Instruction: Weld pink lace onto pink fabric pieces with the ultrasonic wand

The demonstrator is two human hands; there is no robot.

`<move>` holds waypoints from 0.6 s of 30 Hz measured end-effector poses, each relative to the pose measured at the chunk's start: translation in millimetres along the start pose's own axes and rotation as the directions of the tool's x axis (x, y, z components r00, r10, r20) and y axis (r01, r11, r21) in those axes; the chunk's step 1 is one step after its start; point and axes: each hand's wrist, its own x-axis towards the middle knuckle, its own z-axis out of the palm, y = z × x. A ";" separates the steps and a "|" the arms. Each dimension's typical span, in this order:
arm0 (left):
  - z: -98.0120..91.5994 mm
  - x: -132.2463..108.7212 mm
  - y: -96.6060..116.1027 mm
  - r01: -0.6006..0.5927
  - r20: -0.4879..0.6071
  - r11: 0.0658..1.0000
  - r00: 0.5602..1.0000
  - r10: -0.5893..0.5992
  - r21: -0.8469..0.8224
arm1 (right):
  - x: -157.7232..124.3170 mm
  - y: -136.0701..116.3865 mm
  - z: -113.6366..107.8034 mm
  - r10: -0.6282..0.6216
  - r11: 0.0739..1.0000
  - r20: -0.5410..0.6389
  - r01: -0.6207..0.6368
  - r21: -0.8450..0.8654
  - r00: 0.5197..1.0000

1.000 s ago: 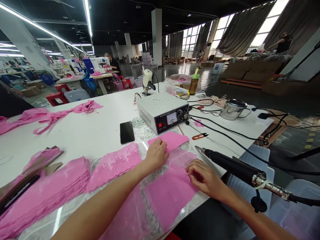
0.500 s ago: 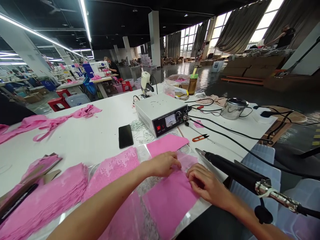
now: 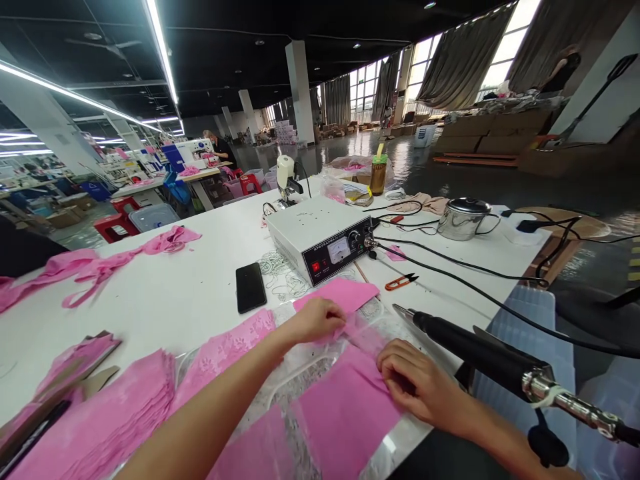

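Two hands work close together over the white table, and look at the pink panel: it lies flat just left of the right hand and below the left hand. That right hand is narrow, thumb and forefinger pinching the panel's edge, the cloth puckering toward them. Over on the left, fingers curl tight by the upper end of a sheer pink strip; whether cloth sits between those fingertips, I can't tell.

Now the angles! The strip spans the gap between the hands, its long axis slanting from upper left to lower right. The panel points one corner up and away, toward that gap; its long axis is hard to call. Just beyond the right hand, the black handheld tool slants parallel-ish to the strip, metal tip aimed up and left, near the orange snips.
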 end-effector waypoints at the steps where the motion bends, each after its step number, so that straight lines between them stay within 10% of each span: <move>1: -6.8 4.2 -2.6 0.036 -0.024 0.999 0.999 -0.036 -0.013 | -0.3 0.5 0.8 -0.006 1.000 -0.006 0.006 0.004 1.000; 9: -30.9 25.1 0.8 0.175 -0.310 0.985 0.937 -0.164 0.008 | 0.5 0.5 0.3 -0.023 0.999 -0.028 0.024 0.028 0.999; 18: 25.0 -24.9 40.9 -0.143 0.043 0.990 0.989 0.143 0.000 | 0.1 -0.4 -2.3 -0.026 0.999 -0.034 0.027 0.042 0.999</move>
